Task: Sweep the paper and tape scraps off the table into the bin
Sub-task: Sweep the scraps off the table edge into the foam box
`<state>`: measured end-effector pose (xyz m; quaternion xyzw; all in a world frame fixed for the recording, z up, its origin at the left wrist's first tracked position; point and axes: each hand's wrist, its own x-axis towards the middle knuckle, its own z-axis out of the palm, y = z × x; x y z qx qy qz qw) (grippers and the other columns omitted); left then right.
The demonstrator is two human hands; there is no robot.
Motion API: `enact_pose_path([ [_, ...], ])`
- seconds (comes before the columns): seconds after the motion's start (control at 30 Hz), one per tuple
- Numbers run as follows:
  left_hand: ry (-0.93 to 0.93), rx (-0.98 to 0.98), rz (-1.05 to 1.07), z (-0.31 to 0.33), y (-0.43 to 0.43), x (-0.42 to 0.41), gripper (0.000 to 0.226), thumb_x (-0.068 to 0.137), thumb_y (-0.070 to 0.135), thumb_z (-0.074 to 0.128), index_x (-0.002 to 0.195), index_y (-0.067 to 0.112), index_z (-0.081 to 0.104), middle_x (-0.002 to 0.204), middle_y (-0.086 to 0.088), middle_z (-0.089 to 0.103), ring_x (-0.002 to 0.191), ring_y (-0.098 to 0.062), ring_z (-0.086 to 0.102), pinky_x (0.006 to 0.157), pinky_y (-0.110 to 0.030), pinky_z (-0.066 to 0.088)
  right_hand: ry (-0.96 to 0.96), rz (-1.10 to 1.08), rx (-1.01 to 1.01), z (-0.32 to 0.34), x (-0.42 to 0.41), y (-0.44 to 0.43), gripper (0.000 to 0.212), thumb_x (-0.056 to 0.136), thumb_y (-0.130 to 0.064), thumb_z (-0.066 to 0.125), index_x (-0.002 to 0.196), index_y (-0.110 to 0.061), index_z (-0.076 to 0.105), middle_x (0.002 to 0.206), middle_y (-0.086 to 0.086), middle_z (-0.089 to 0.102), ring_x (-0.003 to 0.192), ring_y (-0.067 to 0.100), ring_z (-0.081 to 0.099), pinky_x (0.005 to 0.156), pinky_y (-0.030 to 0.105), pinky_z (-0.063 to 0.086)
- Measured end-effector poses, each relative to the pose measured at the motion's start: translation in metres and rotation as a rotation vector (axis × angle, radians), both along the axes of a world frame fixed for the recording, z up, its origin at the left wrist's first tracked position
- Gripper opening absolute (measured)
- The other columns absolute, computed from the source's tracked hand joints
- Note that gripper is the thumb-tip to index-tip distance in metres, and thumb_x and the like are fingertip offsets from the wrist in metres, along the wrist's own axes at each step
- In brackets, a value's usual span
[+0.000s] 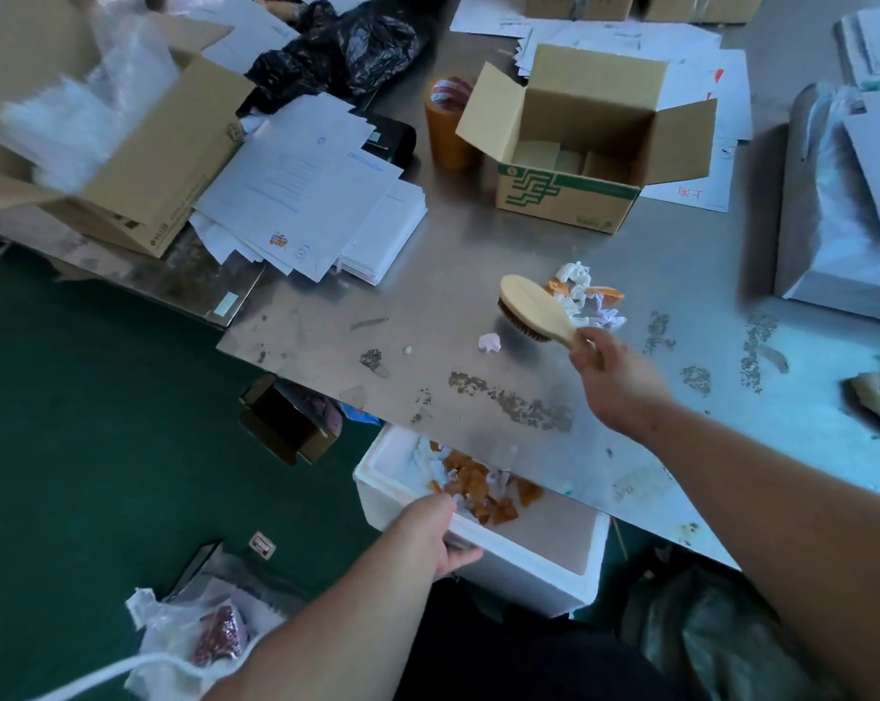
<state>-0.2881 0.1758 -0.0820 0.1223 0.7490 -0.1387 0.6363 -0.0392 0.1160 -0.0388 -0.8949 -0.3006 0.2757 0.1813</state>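
Note:
My right hand (615, 376) grips the handle of a wooden brush (531, 308) whose bristles point down at the steel table (428, 306). A pile of white paper and orange tape scraps (587, 296) lies just behind the brush. One pale crumpled scrap (489, 342) and a tiny white bit (406, 350) lie to the brush's left. My left hand (435, 531) holds the near rim of a white foam bin (529, 554) tucked under the table's edge. Several orange and white scraps (478, 485) lie inside the bin.
An open cardboard box (579, 144) stands at the back beside tape rolls (448, 124). Stacks of white papers (316, 194), a large carton (139, 159) and a black bag (342, 48) fill the left. Silver mailer bags (842, 204) lie right. Bags and boxes sit on the green floor (74, 422).

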Motion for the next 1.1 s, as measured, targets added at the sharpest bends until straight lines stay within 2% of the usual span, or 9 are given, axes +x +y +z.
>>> enact_pose_path([
  [0.13, 0.003, 0.001, -0.004, -0.001, -0.003, -0.001, 0.03, 0.098, 0.013, 0.069, 0.121, -0.002, 0.057, 0.11, -0.024, 0.063, 0.096, -0.041, 0.068, 0.056, -0.055, 0.063, -0.041, 0.111, -0.113, -0.003, 0.009, 0.019, 0.035, 0.104, -0.036, 0.042, 0.139, -0.031, 0.048, 0.126, 0.009, 0.063, 0.102, 0.036, 0.062, 0.087, 0.043, 0.051],
  [0.23, 0.012, -0.003, -0.002, -0.001, -0.003, -0.005, 0.029, 0.097, 0.014, 0.07, 0.119, -0.002, 0.058, 0.11, -0.023, 0.065, 0.095, -0.039, 0.068, 0.054, -0.053, 0.063, -0.021, 0.222, -0.245, -0.008, 0.005, 0.023, 0.035, 0.102, -0.034, 0.047, 0.136, -0.038, 0.045, 0.118, 0.006, 0.059, 0.099, 0.032, 0.06, 0.093, 0.051, 0.05],
  [0.4, 0.03, -0.031, -0.001, 0.001, -0.002, -0.005, 0.03, 0.095, 0.015, 0.072, 0.118, 0.0, 0.059, 0.111, -0.023, 0.066, 0.094, -0.04, 0.069, 0.056, -0.053, 0.064, -0.074, 0.401, -0.312, -0.003, -0.015, 0.007, 0.038, 0.103, -0.029, 0.045, 0.14, -0.039, 0.04, 0.127, 0.001, 0.058, 0.111, 0.028, 0.055, 0.097, 0.047, 0.043],
  [0.5, 0.033, -0.038, -0.002, 0.003, -0.003, -0.002, 0.031, 0.097, 0.016, 0.071, 0.119, -0.001, 0.059, 0.111, -0.024, 0.066, 0.096, -0.04, 0.069, 0.049, -0.053, 0.062, -0.053, 0.447, -0.311, -0.005, -0.025, -0.011, 0.036, 0.103, -0.029, 0.045, 0.137, -0.04, 0.04, 0.13, -0.002, 0.058, 0.114, 0.027, 0.054, 0.1, 0.048, 0.04],
  [0.7, 0.024, -0.027, 0.058, 0.003, -0.009, 0.001, 0.028, 0.096, 0.015, 0.07, 0.116, -0.002, 0.058, 0.108, -0.025, 0.065, 0.087, -0.04, 0.07, 0.049, -0.054, 0.062, 0.012, 0.52, -0.291, -0.004, -0.036, -0.05, 0.033, 0.103, -0.028, 0.046, 0.133, -0.043, 0.043, 0.131, -0.008, 0.057, 0.12, 0.023, 0.05, 0.104, 0.046, 0.034],
  [0.87, 0.018, -0.021, 0.114, -0.001, -0.014, 0.005, 0.033, 0.095, 0.016, 0.073, 0.116, -0.002, 0.055, 0.106, -0.026, 0.064, 0.086, -0.043, 0.069, 0.047, -0.053, 0.061, 0.086, 0.497, -0.248, -0.003, -0.035, -0.07, 0.032, 0.1, -0.032, 0.051, 0.129, -0.045, 0.048, 0.125, -0.012, 0.061, 0.117, 0.018, 0.051, 0.105, 0.045, 0.036],
  [0.97, -0.001, 0.0, 0.112, -0.007, -0.018, 0.007, 0.031, 0.097, 0.015, 0.07, 0.116, -0.002, 0.053, 0.109, -0.026, 0.063, 0.086, -0.042, 0.067, 0.061, -0.053, 0.064, 0.121, 0.424, -0.223, -0.001, -0.026, -0.078, 0.033, 0.098, -0.034, 0.056, 0.129, -0.044, 0.054, 0.118, -0.013, 0.063, 0.112, 0.017, 0.056, 0.104, 0.041, 0.04],
  [1.03, -0.008, 0.005, 0.111, -0.011, -0.021, 0.009, 0.032, 0.097, 0.016, 0.069, 0.118, -0.003, 0.053, 0.112, -0.027, 0.062, 0.092, -0.043, 0.067, 0.073, -0.055, 0.065, 0.149, 0.313, -0.164, -0.002, -0.016, -0.081, 0.032, 0.097, -0.033, 0.059, 0.127, -0.044, 0.057, 0.113, -0.011, 0.066, 0.102, 0.019, 0.061, 0.094, 0.038, 0.048],
  [1.1, -0.016, 0.009, 0.098, -0.012, -0.022, 0.01, 0.03, 0.098, 0.017, 0.069, 0.116, -0.003, 0.054, 0.111, -0.027, 0.063, 0.094, -0.042, 0.069, 0.074, -0.055, 0.065, 0.147, 0.175, -0.085, -0.003, -0.004, -0.081, 0.032, 0.099, -0.031, 0.057, 0.129, -0.04, 0.058, 0.108, -0.004, 0.067, 0.09, 0.021, 0.062, 0.079, 0.035, 0.05],
])
